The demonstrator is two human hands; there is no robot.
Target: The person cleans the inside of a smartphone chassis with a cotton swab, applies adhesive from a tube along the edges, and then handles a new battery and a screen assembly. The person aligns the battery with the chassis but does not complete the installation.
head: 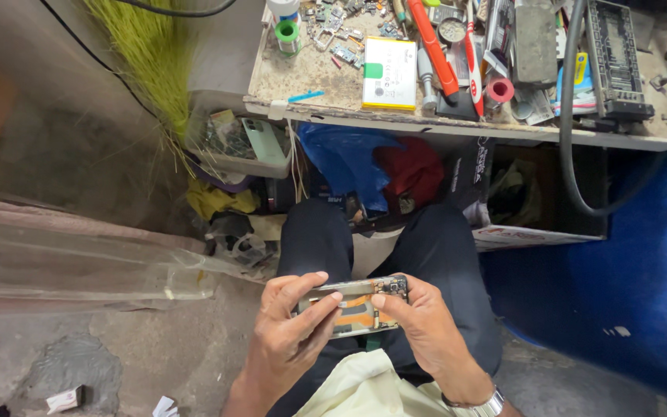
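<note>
Hands, two, bare, both closed on one item. My left hand point(291, 328) curls around the left end of an opened phone point(353, 306), thumb laid across its top edge, fingers tucked under. My right hand point(418, 324) grips the right end, thumb pressing near the camera corner, a metal watch point(482, 405) at the wrist. Neither hand is spread; both are clamped on the phone.

Phone: back cover off, inner parts exposed, with orange and dark patches showing. I hold it level above my lap, between my knees in dark trousers point(441, 247), well below the worktop point(457, 127).

Risks, as I judge them:
- Drop: the phone hangs over the concrete floor point(156, 347) with no support beneath; a slipping grip would let it fall.
- Thumb pressure on exposed parts could bend or loosen something inside.
- Small loose pieces could fall into the bags and boxes under the worktop and be hard to find.

Nearby, not touched: red-handled tools point(434, 46), a white flat box point(390, 73) and a green tape roll point(288, 32) on the worktop; a grass broom point(152, 62) to the left.
</note>
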